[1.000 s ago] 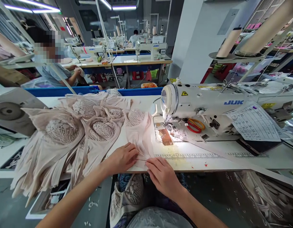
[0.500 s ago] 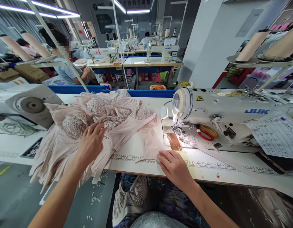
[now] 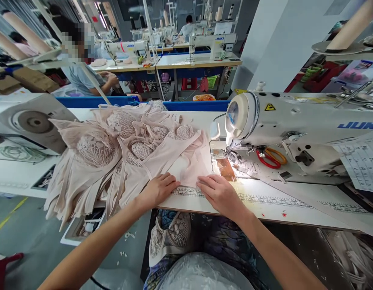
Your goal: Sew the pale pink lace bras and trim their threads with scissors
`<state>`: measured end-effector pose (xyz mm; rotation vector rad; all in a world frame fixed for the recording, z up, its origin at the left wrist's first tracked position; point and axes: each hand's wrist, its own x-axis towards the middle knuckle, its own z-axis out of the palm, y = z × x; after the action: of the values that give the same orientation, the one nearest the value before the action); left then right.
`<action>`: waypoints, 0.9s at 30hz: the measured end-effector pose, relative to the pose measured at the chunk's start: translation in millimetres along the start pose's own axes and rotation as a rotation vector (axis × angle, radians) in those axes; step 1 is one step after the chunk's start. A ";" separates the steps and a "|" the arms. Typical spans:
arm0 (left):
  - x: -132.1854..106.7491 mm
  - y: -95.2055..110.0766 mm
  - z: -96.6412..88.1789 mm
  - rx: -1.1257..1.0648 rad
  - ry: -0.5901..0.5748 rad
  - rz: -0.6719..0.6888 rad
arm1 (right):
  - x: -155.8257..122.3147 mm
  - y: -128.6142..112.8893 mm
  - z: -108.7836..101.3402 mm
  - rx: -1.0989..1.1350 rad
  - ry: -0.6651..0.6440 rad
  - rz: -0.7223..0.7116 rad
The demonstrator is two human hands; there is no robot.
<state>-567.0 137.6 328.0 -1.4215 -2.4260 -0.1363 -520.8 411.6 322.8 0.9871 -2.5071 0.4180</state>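
A heap of beige lace bras (image 3: 97, 149) lies on the left of the white sewing table (image 3: 186, 203). From its right side, the sheer wing of a bra (image 3: 194, 165) spreads toward the front edge. My left hand (image 3: 160, 188) is at the wing's lower left edge, fingers bent and drawn together on the fabric. Across a small gap, my right hand (image 3: 219, 194) presses the lower right corner, its fingers close together. Both thumbs are hidden. Just right of the wing, the lit needle area of a sewing machine (image 3: 259, 117) stands close to my right hand.
Red-and-orange-handled scissors (image 3: 271, 158) lie on the machine bed among fabric scraps. A printed ruler strip (image 3: 265, 198) runs along the front edge. Another machine head (image 3: 32, 121) stands left of the heap. A lace piece (image 3: 171, 233) rests on my lap.
My left hand has moved from the heap rightward and down to the wing's front edge. The right hand stays at the wing's corner. The view has tilted downward slightly.
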 end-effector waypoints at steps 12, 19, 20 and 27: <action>-20.6 0.0 -11.4 -0.067 -0.060 -0.145 | 5.0 -20.2 2.4 0.096 -0.035 -0.033; -29.7 7.9 -18.1 -0.099 -0.042 -0.176 | 7.2 -22.7 4.9 0.144 -0.029 -0.056; -29.6 8.8 -18.0 -0.095 -0.041 -0.179 | 7.0 -22.8 4.7 0.138 -0.027 -0.058; -28.6 9.5 -14.9 -0.110 -0.013 -0.185 | 7.5 -23.6 4.2 0.106 -0.008 -0.059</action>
<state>-542.5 115.0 332.0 -1.2415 -2.5935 -0.3088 -510.4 388.9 325.6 1.1020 -2.4780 0.5349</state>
